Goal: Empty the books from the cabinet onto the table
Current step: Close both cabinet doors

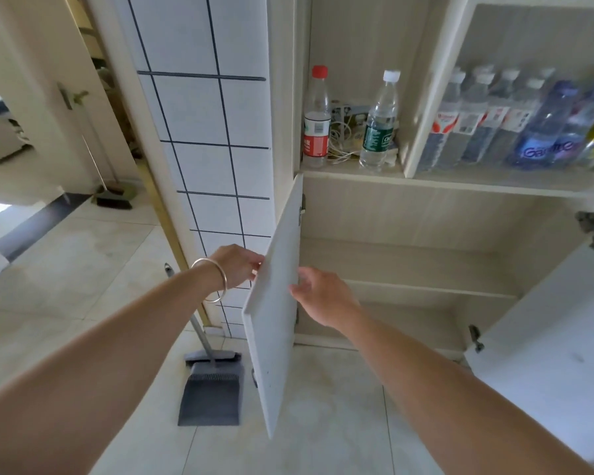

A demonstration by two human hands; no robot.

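Observation:
The lower cabinet (408, 265) stands with both doors swung out. Its two light wood shelves show no books. The white left door (275, 337) is edge-on to me. My left hand (237, 265), with a bangle on the wrist, curls its fingers round that door's free edge from the outer side. My right hand (323, 296) is on the inner side, fingers apart, with the fingertips against the door's face. It holds nothing. The right door (546, 354) hangs wide at the right.
On the shelf above stand a red-capped bottle (317, 121), a green-labelled bottle (379, 125), tangled cables and a row of water bottles (494, 121). A grey dustpan (213, 392) leans by the tiled column (213, 132). A doorway opens to the left over a tiled floor.

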